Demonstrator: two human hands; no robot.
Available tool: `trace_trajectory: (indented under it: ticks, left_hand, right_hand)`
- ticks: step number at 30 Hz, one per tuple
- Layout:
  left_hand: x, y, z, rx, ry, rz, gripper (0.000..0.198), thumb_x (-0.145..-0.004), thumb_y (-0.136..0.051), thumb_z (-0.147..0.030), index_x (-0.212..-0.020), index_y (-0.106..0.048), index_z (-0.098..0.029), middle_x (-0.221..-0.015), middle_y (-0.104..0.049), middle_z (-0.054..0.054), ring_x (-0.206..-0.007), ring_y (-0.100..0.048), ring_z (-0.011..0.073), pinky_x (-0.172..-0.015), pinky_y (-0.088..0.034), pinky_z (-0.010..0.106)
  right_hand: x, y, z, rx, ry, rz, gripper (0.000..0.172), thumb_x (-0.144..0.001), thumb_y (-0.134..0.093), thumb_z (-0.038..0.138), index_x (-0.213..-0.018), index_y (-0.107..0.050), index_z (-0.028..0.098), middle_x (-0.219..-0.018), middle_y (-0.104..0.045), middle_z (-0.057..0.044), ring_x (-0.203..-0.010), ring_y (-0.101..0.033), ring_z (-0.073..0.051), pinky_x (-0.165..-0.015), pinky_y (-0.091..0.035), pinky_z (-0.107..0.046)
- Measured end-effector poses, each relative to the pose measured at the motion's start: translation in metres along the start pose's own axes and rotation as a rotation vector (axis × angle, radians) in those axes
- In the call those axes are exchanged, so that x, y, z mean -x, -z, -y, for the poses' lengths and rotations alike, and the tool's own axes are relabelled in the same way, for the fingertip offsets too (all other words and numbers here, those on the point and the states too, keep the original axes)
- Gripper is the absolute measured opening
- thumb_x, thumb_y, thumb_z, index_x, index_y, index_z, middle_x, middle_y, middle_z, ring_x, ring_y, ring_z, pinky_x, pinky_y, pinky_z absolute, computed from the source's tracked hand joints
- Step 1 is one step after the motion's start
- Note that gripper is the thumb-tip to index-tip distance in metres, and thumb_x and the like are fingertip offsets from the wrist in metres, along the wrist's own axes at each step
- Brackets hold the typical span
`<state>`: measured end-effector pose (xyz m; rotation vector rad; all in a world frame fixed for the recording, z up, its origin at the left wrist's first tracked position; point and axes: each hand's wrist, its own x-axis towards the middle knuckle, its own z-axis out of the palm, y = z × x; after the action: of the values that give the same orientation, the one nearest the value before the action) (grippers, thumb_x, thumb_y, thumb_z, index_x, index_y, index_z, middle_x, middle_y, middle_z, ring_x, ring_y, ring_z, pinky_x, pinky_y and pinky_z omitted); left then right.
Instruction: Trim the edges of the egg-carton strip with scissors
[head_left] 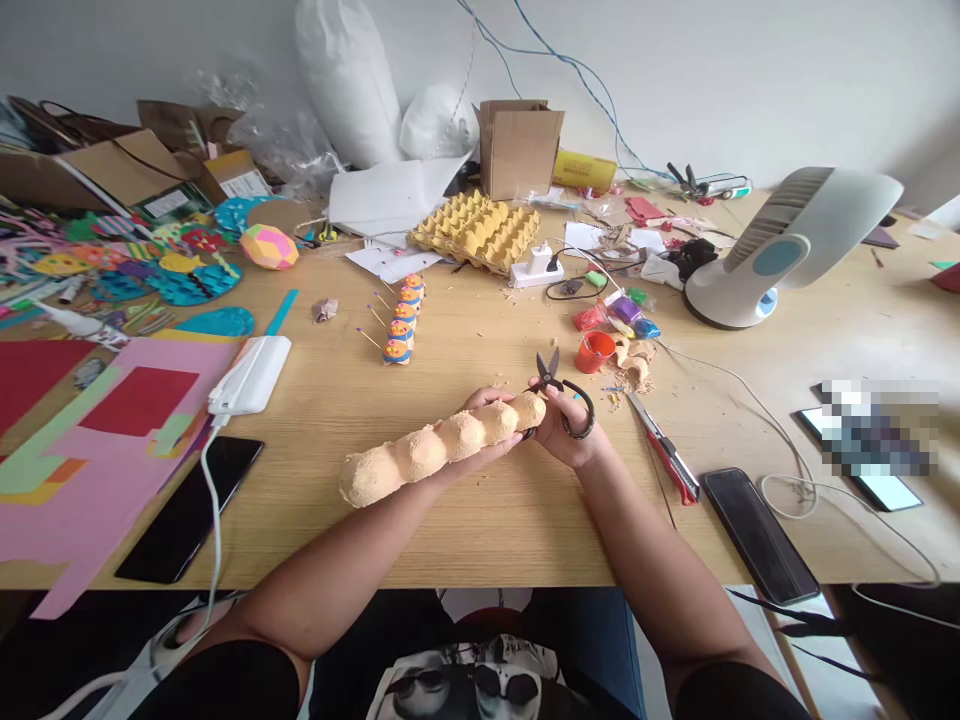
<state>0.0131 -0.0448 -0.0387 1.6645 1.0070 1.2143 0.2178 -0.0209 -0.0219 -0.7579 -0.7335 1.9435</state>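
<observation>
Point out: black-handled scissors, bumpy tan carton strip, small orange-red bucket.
Black-handled scissors [550,377], head view: blade joint.
Bumpy tan carton strip [460,436], head view: middle bump.
Small orange-red bucket [594,364], head view: front wall.

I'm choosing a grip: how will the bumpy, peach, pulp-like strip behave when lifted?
The bumpy, peach, pulp-like strip seems fairly stiff, jutting past the left hand without obvious sagging. Its ragged edges suggest it may tear if squeezed.

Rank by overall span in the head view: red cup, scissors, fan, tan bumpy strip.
1. Fan
2. Tan bumpy strip
3. Scissors, partly hidden by the hand
4. Red cup

Apparent size only; the strip sits nearer the camera than the fan.
</observation>
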Motion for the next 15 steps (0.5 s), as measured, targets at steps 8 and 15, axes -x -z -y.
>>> trace_trajectory:
  ticks: [8,15]
  left_hand:
    - [-0.003,0.004,0.018,-0.118,-0.054,0.079,0.051,-0.084,-0.085,-0.031,-0.130,-0.064,-0.027,-0.130,-0.070,0.008,-0.123,-0.068,0.0284,-0.108,-0.056,0.045]
    - [-0.012,0.004,0.032,-0.170,-0.001,0.041,0.063,-0.071,-0.088,-0.037,-0.126,-0.060,-0.027,-0.125,-0.070,0.008,-0.110,-0.070,0.0281,-0.094,-0.059,0.043]
  right_hand:
    - [0.000,0.008,-0.007,-0.012,-0.013,0.078,0.047,-0.077,-0.092,0.031,-0.115,-0.063,0.030,-0.093,-0.078,0.004,-0.078,-0.074,-0.019,-0.068,-0.061,-0.031]
    - [-0.006,0.016,-0.002,-0.071,-0.028,0.020,0.042,-0.076,-0.090,0.028,-0.109,-0.065,0.030,-0.092,-0.079,0.005,-0.080,-0.076,-0.019,-0.067,-0.061,-0.031]
